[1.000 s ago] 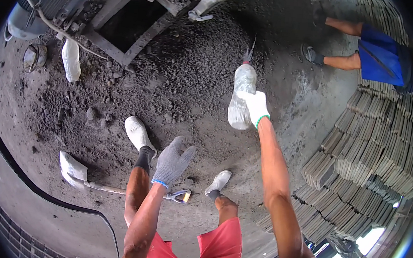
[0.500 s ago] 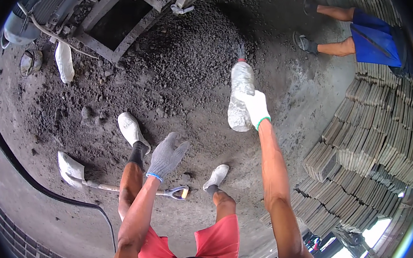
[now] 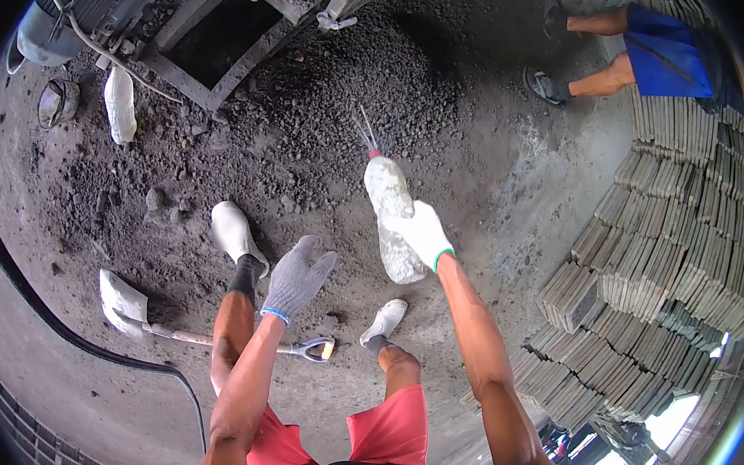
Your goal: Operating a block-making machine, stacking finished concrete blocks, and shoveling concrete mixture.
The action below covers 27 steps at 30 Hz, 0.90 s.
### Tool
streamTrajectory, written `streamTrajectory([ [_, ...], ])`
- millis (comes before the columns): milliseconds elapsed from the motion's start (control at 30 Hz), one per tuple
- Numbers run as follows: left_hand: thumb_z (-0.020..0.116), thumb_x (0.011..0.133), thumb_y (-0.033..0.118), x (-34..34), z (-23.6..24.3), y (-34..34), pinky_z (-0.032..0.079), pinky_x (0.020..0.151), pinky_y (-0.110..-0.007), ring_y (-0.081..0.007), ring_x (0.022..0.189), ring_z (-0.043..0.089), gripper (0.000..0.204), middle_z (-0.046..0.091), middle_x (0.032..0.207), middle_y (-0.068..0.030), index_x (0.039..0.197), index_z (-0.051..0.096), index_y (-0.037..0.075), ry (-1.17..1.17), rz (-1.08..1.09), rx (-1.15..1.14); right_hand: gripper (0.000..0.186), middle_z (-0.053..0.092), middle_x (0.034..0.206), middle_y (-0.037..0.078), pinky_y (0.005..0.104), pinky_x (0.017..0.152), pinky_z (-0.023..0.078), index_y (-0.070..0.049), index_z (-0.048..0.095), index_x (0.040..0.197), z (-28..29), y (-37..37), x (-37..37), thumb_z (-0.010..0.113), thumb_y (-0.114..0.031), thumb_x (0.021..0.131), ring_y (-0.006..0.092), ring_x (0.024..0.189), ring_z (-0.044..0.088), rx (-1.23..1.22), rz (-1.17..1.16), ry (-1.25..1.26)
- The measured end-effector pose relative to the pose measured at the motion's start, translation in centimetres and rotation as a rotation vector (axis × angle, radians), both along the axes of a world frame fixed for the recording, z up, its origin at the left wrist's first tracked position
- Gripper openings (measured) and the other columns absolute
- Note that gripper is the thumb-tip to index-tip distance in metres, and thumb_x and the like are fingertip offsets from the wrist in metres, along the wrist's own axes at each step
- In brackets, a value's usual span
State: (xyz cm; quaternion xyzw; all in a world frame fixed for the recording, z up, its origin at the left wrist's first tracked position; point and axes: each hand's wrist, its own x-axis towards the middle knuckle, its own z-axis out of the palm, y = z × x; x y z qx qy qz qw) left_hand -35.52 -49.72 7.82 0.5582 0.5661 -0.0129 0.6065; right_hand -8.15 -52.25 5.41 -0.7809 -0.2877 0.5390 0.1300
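Pale, cloudy bottle gripped about its middle by the right hand, in a white glove with a green cuff; it is tilted, its base toward the person and its red cap forward and slightly left; thin jets, apparently water, leave the cap toward the dark gravel; the far side of the grip is hidden; the left hand, in a grey glove, holds nothing, its fingers loosely spread, well apart from the bottle; a shovel lies on the floor beyond it to the left

Handling, as judged: the wall looks like thin plastic, soft enough to yield to a squeeze and unlikely to shatter; the weight is probably moderate, depending on a fill that cannot be read through the cloudy surface; a wet or dusty skin could slide, though a fabric glove should help; the best hold is the narrow waist, where the wider parts on either side check slipping and pressure can be applied evenly; the cap end is better left free, since fingers there would block the jets
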Motion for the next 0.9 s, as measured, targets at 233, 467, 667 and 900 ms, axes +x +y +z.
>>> streamTrajectory([
  [233, 0.065, 0.088, 0.032, 0.3, 0.1, 0.3, 0.050, 0.071, -0.032, -0.0208, 0.081, 0.066, 0.046, 0.068, 0.089, -0.0129, 0.118, 0.052, -0.001, -0.052, 0.047, -0.070, 0.034, 0.069, 0.084, 0.010, 0.0320, 0.065, 0.053, 0.004, 0.065, 0.097, -0.4, 7.3, 4.8, 0.074, -0.019, 0.073, 0.0178, 0.073, 0.065, 0.175, -0.214, -0.020],
  [467, 0.065, 0.088, 0.033, -0.3, -0.5, 0.2, 0.050, 0.074, -0.032, -0.0214, 0.083, 0.066, 0.047, 0.068, 0.091, -0.0142, 0.117, 0.052, -0.002, -0.036, 0.021, -0.015, 0.036, 0.068, 0.085, 0.010, 0.0332, 0.065, 0.053, 0.003, 0.065, 0.098, -0.1, 0.8, 5.7, 0.076, -0.018, 0.072, 0.0186, 0.073, 0.065, 0.056, -0.239, -0.084],
  [667, 0.064, 0.088, 0.035, -0.5, 0.1, 0.1, 0.050, 0.078, -0.033, -0.0241, 0.090, 0.066, 0.051, 0.068, 0.098, -0.0166, 0.119, 0.051, -0.003, -0.006, 0.019, -0.040, 0.034, 0.068, 0.084, 0.009, 0.0321, 0.063, 0.052, 0.004, 0.066, 0.096, -0.1, -1.4, 4.1, 0.077, -0.017, 0.071, 0.0166, 0.071, 0.064, 0.081, -0.364, -0.005],
  [900, 0.062, 0.085, 0.042, -1.3, -0.6, -0.4, 0.050, 0.078, -0.042, -0.0364, 0.089, 0.065, 0.053, 0.067, 0.093, -0.0208, 0.120, 0.054, 0.003, -0.016, 0.087, -0.028, 0.036, 0.068, 0.090, 0.010, 0.0335, 0.071, 0.052, 0.004, 0.065, 0.100, -2.5, -1.6, 4.1, 0.077, -0.016, 0.074, 0.0179, 0.077, 0.064, 0.056, -0.428, 0.023],
])
